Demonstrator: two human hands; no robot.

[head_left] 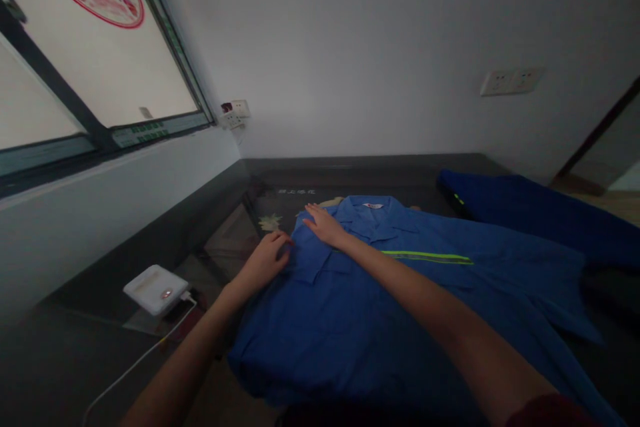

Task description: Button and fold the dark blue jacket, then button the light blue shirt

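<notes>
A blue work shirt (360, 320) with a collar and a yellow-green reflective stripe is spread on a dark glossy table. One side of it is folded inward along the left, with the sleeve and cuff lying over the front. My right hand (325, 225) rests flat on the shirt near the shoulder, left of the collar, fingers stretched out. At the shirt's left edge, my left hand (270, 257) touches the cloth with its fingers loosely bent and the thumb apart from them. The other sleeve (530, 253) extends to the right.
Dark blue folded cloth (530, 207) lies at the table's right. A white power bank (156, 289) with a white cable (135, 363) sits on the left side. The dark table (350, 170) meets a wall with sockets (513, 81); a window (125, 80) is at left.
</notes>
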